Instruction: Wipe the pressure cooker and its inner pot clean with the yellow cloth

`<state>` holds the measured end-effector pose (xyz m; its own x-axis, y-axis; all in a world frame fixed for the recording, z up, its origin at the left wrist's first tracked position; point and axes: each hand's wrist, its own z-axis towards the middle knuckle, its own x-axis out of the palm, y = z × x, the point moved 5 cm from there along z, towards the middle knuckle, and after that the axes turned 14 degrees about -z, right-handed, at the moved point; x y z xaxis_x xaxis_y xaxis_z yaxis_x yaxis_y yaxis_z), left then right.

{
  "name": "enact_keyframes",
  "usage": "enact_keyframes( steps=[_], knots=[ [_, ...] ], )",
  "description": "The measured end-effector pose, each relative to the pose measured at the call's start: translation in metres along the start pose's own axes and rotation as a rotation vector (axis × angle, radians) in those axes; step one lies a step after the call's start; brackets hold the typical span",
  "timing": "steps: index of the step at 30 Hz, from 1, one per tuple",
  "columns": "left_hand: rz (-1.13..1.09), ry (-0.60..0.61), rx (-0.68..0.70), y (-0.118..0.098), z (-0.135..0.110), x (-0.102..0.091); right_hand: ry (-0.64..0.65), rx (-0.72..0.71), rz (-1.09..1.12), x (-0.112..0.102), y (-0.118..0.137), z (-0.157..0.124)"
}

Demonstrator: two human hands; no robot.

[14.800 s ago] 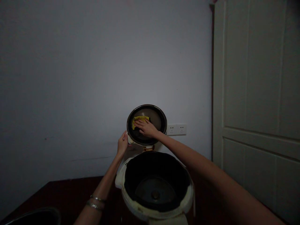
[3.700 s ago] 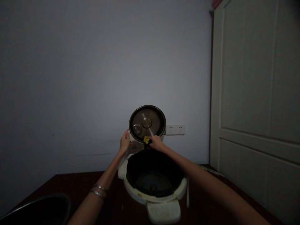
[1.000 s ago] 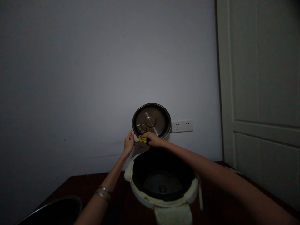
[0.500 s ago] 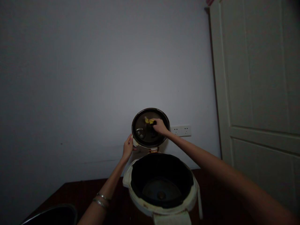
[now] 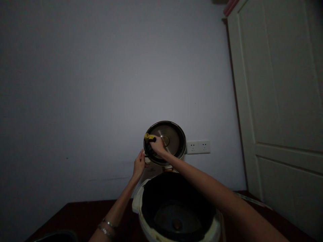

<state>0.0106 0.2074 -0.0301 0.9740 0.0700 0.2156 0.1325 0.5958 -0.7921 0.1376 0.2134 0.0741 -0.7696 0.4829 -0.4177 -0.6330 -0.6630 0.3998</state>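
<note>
The round lid [image 5: 174,134] of a white electric cooker stands raised on its hinge, its dark inner side facing me. My left hand [image 5: 139,164] holds the lid's lower left edge, with fingers curled at the rim. My right hand [image 5: 157,146] is against the left part of the lid's inside, closed around a small yellow-and-black item [image 5: 149,137] whose exact kind I cannot make out. Below the lid, the cooker body [image 5: 138,201] is open. Its dark inside has a round knob-like part [image 5: 177,224] at the bottom. My right forearm crosses over its right side.
The cooker stands on a dark red table [image 5: 83,215] against a pale wall. Right of the lid is a double wall socket [image 5: 198,147]. A white panelled door [image 5: 282,101] rises at the right. A dark curved rim [image 5: 58,233] shows at the lower left.
My right hand has moved left across the lid's inside with the yellow-and-black item, now covering the lid's small fittings. My left hand stays at the lid's edge. The view has tilted slightly up.
</note>
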Motion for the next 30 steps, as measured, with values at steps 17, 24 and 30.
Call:
enact_keyframes(
  steps=[17, 24, 30],
  knots=[
    [0.004, -0.026, 0.046, -0.006, -0.003, 0.002, 0.369, -1.168, -0.660, -0.064, 0.022, 0.007],
    [0.008, -0.023, 0.053, -0.006, -0.003, 0.002, 0.374, -0.960, -0.707, -0.099, -0.003, 0.058],
    [-0.008, -0.009, 0.035, -0.005, -0.002, 0.000, 0.298, -0.768, -0.739, -0.129, -0.037, 0.045]
  ],
)
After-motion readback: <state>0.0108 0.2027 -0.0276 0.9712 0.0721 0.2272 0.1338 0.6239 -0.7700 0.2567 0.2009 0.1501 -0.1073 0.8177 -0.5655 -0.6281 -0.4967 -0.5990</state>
